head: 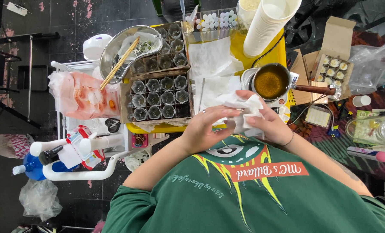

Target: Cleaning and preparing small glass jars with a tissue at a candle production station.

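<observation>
White tissue, crumpled, is held just above the near edge of the yellow bench: the right hand closes around it while the left hand presses flat-fingered against it, apparently wiping. Beside them stand a brown-filled saucepan, a compartmented tray of small cups, a stack of white cups, and an open cardboard box of round pieces.

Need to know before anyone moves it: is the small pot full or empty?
Not empty. The pot holds amber-brown liquid nearly to its rim; its surface shows from above.
</observation>
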